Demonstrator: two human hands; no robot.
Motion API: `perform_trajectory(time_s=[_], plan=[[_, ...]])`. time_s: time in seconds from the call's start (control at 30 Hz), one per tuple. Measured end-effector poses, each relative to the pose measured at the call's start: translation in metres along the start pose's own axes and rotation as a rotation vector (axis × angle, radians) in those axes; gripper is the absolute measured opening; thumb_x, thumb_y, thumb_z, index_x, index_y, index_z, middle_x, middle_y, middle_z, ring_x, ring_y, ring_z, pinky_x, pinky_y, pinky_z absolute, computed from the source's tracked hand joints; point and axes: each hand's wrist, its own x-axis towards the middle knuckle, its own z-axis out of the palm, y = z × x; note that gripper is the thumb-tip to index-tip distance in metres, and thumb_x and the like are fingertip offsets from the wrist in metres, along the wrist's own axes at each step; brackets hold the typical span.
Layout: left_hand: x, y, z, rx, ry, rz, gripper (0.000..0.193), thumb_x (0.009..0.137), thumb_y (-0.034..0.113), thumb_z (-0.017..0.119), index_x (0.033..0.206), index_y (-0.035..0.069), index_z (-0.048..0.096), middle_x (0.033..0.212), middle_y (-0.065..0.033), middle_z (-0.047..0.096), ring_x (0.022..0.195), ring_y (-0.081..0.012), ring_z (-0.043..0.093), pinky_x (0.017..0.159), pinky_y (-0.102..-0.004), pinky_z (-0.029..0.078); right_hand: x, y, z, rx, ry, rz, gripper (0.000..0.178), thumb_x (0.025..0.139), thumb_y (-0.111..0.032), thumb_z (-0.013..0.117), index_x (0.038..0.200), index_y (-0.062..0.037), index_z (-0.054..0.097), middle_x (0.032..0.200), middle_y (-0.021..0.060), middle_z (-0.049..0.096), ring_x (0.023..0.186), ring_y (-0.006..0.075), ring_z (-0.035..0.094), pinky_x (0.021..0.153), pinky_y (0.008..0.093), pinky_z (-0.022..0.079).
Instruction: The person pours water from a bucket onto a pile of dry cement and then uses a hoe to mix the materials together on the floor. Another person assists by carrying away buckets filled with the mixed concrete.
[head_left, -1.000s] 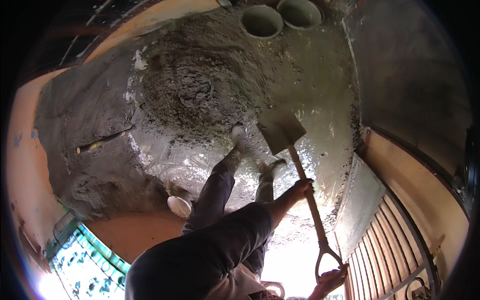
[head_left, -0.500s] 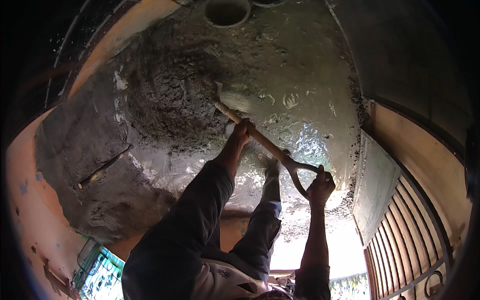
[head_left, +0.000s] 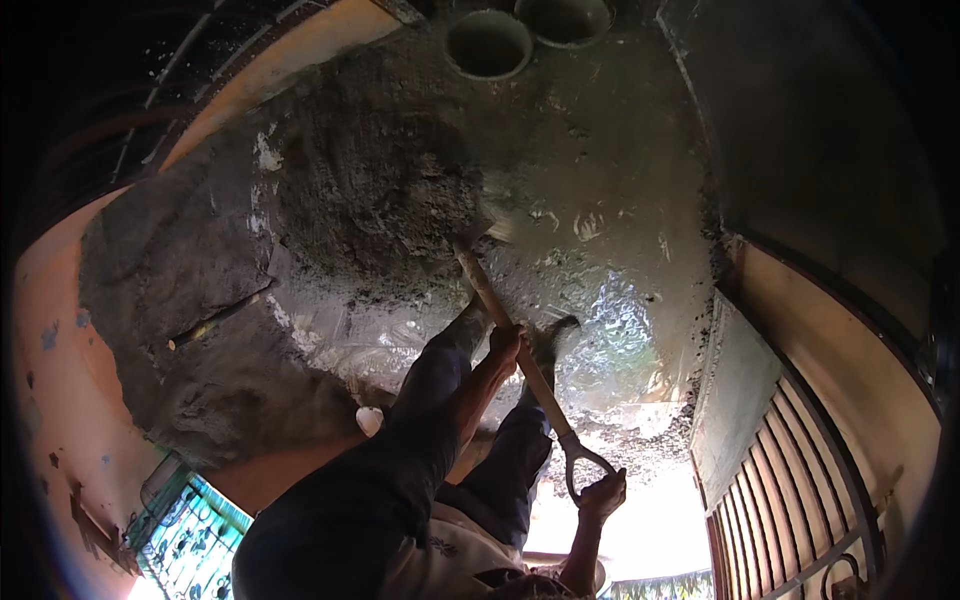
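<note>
My left hand [head_left: 507, 345] is wrapped round the wooden shaft of a shovel [head_left: 541, 391], about midway along it. At the shaft's near end, my right hand [head_left: 602, 493] grips the forked handle. The shovel slants away to the far left. Its blade, blurred and partly hidden, lies by the right edge of a dark, lumpy heap of wet mix [head_left: 375, 200], which looks like mortar or concrete. Both of my legs show below the shaft, with one foot [head_left: 563, 332] on the wet floor just right of it.
Two round buckets [head_left: 488, 45] stand at the far edge. A stick-like wooden handle [head_left: 222, 312] lies on a greyish-brown mound [head_left: 170, 360] at left. A small white object [head_left: 370, 420] is beside my leg. A barred metal gate [head_left: 790, 450] lines the right.
Both hands have drawn the shovel back toward me, and its shaft now points more steeply away. The view has shifted, bringing the second bucket and the white object further into sight.
</note>
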Motion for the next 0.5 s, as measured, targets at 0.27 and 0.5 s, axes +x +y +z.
perform_trajectory(time_s=[0.27,0.5], plan=[[-0.056,0.097,0.055,-0.022,-0.284,0.06,0.012,0.085,0.01,0.061,0.087,0.004,0.051,0.068,-0.007,0.051,0.058,-0.0201,0.055,0.053,-0.0367,0.051,0.023,-0.144,-0.092,-0.087,0.151,-0.209,0.019,0.08,-0.009,0.049,0.092,0.0063,0.049,0.071,0.0142,0.051,0.06,0.0333,0.051,0.056,0.0449,0.043],[-0.092,0.227,0.115,-0.11,-0.562,0.107,0.015,0.088,0.015,0.061,0.091,0.006,0.05,0.071,-0.0053,0.05,0.06,-0.018,0.052,0.056,-0.0343,0.05,0.051,-0.248,-0.093,0.887,0.334,0.202,0.047,0.092,-0.048,0.053,0.069,-0.0082,0.041,0.055,-0.0013,0.042,0.048,0.0099,0.042,0.045,0.027,0.035]])
